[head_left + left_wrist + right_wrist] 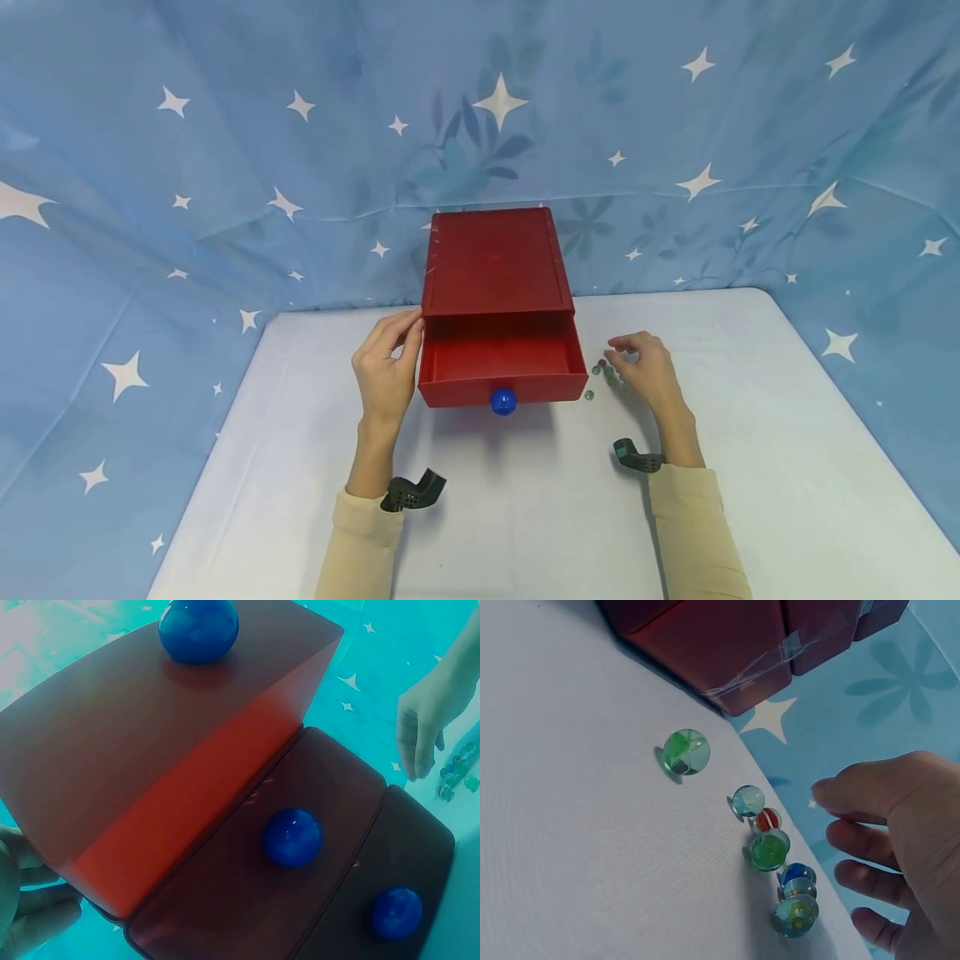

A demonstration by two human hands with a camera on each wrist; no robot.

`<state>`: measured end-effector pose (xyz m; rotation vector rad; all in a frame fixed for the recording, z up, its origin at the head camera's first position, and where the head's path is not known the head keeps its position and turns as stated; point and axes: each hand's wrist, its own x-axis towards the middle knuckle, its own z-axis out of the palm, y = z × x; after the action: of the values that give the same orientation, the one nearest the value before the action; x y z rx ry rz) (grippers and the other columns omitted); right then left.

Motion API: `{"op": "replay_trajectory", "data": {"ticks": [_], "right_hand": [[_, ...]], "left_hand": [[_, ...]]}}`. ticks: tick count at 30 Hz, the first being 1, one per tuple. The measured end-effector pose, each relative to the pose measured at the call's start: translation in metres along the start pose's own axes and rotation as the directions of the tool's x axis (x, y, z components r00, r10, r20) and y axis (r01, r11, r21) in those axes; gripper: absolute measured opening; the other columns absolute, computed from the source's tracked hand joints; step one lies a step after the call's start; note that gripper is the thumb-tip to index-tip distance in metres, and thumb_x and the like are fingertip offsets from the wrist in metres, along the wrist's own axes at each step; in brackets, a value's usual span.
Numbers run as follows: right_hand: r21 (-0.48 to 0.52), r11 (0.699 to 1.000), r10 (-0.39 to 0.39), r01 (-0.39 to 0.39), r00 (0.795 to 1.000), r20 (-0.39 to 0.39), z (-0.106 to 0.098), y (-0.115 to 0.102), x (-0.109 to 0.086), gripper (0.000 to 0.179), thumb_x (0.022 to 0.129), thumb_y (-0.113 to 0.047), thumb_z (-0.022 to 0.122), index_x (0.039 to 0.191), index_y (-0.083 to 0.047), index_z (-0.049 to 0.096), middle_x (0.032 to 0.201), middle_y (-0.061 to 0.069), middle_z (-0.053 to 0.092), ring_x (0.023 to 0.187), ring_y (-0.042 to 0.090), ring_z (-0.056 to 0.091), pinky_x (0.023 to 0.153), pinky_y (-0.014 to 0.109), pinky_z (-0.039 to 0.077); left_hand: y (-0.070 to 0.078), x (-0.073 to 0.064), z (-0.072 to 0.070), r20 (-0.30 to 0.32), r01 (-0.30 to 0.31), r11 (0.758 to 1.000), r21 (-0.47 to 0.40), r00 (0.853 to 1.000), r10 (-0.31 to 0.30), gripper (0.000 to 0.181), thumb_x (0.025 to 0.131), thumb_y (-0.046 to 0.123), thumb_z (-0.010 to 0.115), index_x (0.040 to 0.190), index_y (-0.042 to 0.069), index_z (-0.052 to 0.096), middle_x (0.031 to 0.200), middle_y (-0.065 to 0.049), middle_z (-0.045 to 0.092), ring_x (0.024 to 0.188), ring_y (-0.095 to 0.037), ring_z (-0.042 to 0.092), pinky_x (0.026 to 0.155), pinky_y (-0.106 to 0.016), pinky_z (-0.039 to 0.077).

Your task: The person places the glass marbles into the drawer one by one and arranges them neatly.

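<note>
A dark red cabinet [495,262] stands at the table's far edge with its top drawer [491,390] pulled out. A blue ball knob [503,402] sits on that drawer's front. My left hand [386,371] touches the cabinet's left side, its fingertips by the drawer opening. To the right of the cabinet, several glass marbles lie on the table, among them a green one [686,751], a red and white one [767,820] and a pale one [748,801]. My right hand [647,367] hovers over the marbles, thumb and fingers apart, nothing visible between them.
Below the pulled-out drawer are two more drawers with blue knobs, a middle knob [292,838] and a lower knob [397,913]. A white table [517,517] lies beneath everything. Behind it hangs a blue cloth [337,150] with white stars.
</note>
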<state>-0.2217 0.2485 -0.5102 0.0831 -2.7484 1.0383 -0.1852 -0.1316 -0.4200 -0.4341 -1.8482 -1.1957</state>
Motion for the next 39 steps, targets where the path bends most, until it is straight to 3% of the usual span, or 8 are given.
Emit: {"op": "replay_trajectory", "data": {"ticks": [6, 20, 39], "right_hand": [[-0.02, 1.0, 0.015, -0.013, 0.998, 0.064, 0.0031, 0.0048, -0.0001, 0.026, 0.094, -0.019, 0.067, 0.11, 0.0, 0.072, 0.114, 0.021, 0.064, 0.11, 0.037, 0.053, 0.091, 0.057, 0.048], [-0.07, 0.997, 0.03, -0.022, 0.991, 0.128, 0.006, 0.0054, 0.0006, 0.027, 0.094, -0.022, 0.067, 0.109, -0.002, 0.073, 0.112, 0.019, 0.063, 0.108, 0.037, 0.054, 0.092, 0.057, 0.048], [-0.094, 0.995, 0.056, -0.041, 0.986, 0.159, 0.0072, 0.0074, 0.0027, 0.025, 0.094, -0.024, 0.067, 0.105, -0.003, 0.076, 0.112, 0.018, 0.065, 0.109, 0.035, 0.053, 0.092, 0.057, 0.049]], "left_hand": [[0.0005, 0.0003, -0.0001, -0.008, -0.007, 1.0, 0.003, 1.0, 0.007, 0.02, 0.093, 0.004, 0.069, 0.112, 0.005, 0.077, 0.103, -0.011, 0.076, 0.089, -0.022, 0.074, 0.086, -0.013, 0.056], [0.0002, 0.0009, -0.0007, -0.004, -0.01, 1.0, -0.002, 1.0, 0.01, 0.021, 0.092, 0.004, 0.069, 0.112, 0.005, 0.077, 0.103, -0.011, 0.076, 0.089, -0.023, 0.074, 0.087, -0.014, 0.056], [0.0013, 0.0008, 0.0003, -0.005, -0.007, 1.0, 0.031, 1.0, 0.007, 0.021, 0.093, 0.004, 0.069, 0.112, 0.004, 0.076, 0.102, -0.011, 0.076, 0.088, -0.022, 0.074, 0.086, -0.013, 0.056]]}}
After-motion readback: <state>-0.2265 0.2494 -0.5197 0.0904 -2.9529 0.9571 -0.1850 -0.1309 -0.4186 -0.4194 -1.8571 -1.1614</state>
